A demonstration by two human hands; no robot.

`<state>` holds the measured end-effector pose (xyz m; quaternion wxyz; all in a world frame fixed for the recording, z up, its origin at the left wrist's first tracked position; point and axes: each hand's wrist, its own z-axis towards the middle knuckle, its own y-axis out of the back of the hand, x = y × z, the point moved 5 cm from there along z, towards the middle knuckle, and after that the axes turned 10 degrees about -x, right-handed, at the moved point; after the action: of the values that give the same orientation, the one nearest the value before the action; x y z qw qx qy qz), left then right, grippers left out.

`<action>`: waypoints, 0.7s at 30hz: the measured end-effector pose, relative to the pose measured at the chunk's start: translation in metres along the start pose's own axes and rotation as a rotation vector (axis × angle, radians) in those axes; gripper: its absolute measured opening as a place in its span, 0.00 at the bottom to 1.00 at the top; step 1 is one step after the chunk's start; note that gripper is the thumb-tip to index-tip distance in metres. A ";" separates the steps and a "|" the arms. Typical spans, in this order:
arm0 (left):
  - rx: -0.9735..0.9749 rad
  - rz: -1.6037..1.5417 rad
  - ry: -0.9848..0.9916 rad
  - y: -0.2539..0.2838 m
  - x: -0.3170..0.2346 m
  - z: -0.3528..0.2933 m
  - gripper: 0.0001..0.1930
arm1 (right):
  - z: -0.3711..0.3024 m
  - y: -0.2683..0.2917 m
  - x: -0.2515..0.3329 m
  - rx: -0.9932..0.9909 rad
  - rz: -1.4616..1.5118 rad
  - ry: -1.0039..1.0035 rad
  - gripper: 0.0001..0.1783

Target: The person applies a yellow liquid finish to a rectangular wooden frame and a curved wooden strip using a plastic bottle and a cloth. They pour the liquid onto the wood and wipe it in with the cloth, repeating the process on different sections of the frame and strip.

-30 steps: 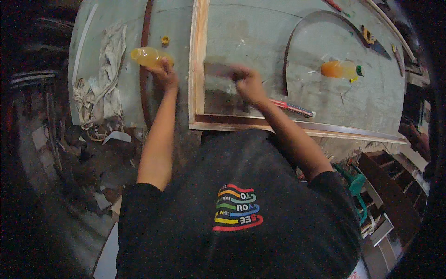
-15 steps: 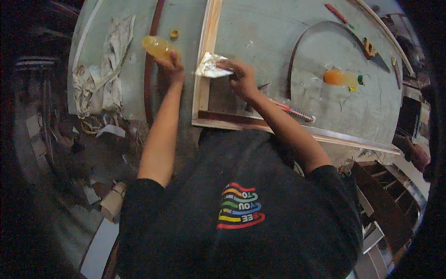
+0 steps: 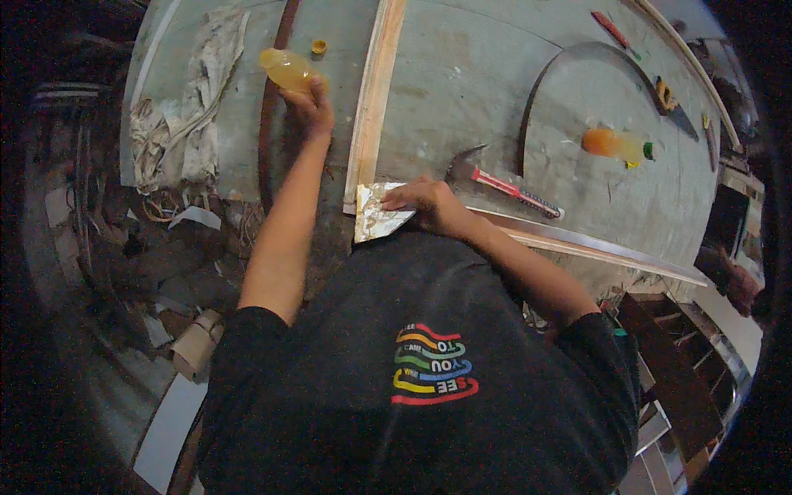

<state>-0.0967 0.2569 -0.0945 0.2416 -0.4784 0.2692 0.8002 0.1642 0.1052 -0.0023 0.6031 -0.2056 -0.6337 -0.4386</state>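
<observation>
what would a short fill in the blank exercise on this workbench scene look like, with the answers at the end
1. The left hand holds a ____ of yellow liquid.
2. The right hand holds a flat, shiny sheet coloured ____.
3. The hammer lies to the ____ of the crumpled cloth.
4. The orange-filled container has a cap coloured ____.

Missing words: bottle; silver; right; green.

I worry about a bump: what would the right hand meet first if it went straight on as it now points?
Leftward, the right hand with its silvery sheet would probably meet the left forearm first, beyond the wooden frame; relative height is unclear.
</observation>
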 end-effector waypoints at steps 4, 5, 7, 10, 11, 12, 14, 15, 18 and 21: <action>0.026 0.069 -0.012 0.001 -0.002 0.001 0.49 | -0.005 0.004 0.005 -0.042 0.070 -0.066 0.27; 0.023 0.089 -0.022 0.001 -0.003 0.001 0.48 | -0.006 0.008 0.004 -0.103 0.149 -0.124 0.27; 0.024 0.103 -0.023 0.002 -0.005 0.001 0.48 | -0.006 0.012 -0.003 -0.215 0.275 -0.312 0.27; 0.034 0.105 -0.020 0.003 -0.008 0.000 0.47 | -0.001 0.019 -0.001 -0.399 0.209 -0.241 0.26; 0.040 0.118 -0.032 0.003 -0.009 -0.001 0.47 | 0.003 0.015 -0.001 -0.380 0.300 -0.233 0.26; 0.036 0.127 -0.067 0.003 -0.009 0.000 0.47 | 0.003 0.013 0.001 -0.335 0.270 -0.211 0.25; 0.033 0.074 -0.042 0.003 -0.004 -0.004 0.46 | 0.002 0.007 0.001 -0.230 0.205 -0.236 0.24; 0.008 0.041 -0.102 0.002 -0.004 -0.002 0.46 | 0.002 0.007 0.006 -0.190 0.055 -0.119 0.22; -0.005 -0.010 -0.030 -0.002 0.012 -0.002 0.46 | -0.003 0.006 0.004 -0.059 0.274 -0.194 0.19; 0.010 0.019 -0.009 -0.002 0.025 -0.004 0.46 | 0.005 0.015 -0.011 -0.141 0.033 -0.255 0.17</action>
<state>-0.1037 0.2591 -0.1188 0.2377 -0.4712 0.2767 0.8030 0.1755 0.1198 -0.0072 0.5089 -0.3122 -0.6692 -0.4423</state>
